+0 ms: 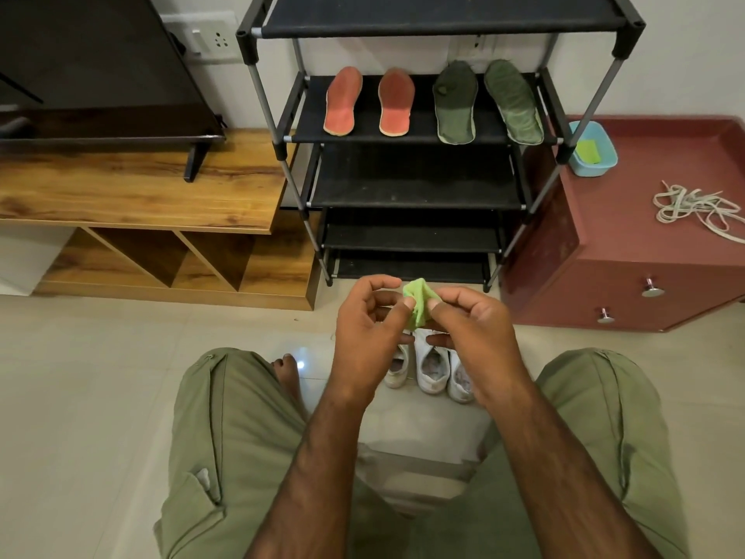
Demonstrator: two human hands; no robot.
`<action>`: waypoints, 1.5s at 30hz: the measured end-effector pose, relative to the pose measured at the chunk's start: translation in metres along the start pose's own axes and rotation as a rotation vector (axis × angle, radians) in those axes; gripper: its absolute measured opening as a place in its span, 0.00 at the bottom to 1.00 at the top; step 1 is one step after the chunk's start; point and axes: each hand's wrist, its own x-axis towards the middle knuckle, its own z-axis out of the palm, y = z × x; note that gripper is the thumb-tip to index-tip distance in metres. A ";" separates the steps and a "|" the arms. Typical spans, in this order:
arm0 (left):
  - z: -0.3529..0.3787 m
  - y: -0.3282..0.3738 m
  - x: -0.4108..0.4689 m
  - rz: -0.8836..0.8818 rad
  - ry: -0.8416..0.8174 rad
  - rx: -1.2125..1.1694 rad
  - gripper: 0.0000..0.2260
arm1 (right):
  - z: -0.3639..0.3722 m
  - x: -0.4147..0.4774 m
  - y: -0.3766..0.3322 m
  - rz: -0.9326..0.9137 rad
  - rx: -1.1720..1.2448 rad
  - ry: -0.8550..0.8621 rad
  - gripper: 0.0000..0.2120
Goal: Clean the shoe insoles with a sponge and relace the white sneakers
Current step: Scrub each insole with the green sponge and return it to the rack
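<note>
A small green sponge (418, 303) is squeezed between both hands above the floor. My left hand (369, 320) pinches its left side with the thumb, and my right hand (469, 328) pinches its right side. Below the hands, white sneakers (433, 367) without laces stand on the tiles, partly hidden by my hands. Two red insoles (340, 102) and two dark green insoles (455, 102) lie on a shelf of the black shoe rack (415, 175). White laces (693, 205) lie in a loose heap on the maroon cabinet (629, 252) at the right.
A light blue tub (594, 153) holding something yellow-green sits on the maroon cabinet behind the rack's leg. A wooden TV unit (141, 187) with a dark screen stands at the left. I sit with knees in green shorts on either side of the sneakers.
</note>
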 end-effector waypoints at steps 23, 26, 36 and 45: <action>-0.006 -0.002 -0.005 -0.016 -0.136 0.139 0.05 | -0.003 0.000 0.005 -0.099 -0.164 0.063 0.03; -0.008 -0.003 -0.006 -0.072 -0.146 0.106 0.11 | -0.007 0.002 0.004 -0.130 -0.133 0.110 0.03; -0.008 0.001 -0.006 -0.157 -0.261 -0.091 0.15 | -0.007 -0.002 0.002 -0.134 -0.096 0.093 0.06; -0.007 -0.003 -0.004 -0.009 -0.177 0.040 0.07 | -0.007 -0.002 0.006 0.042 0.097 -0.090 0.20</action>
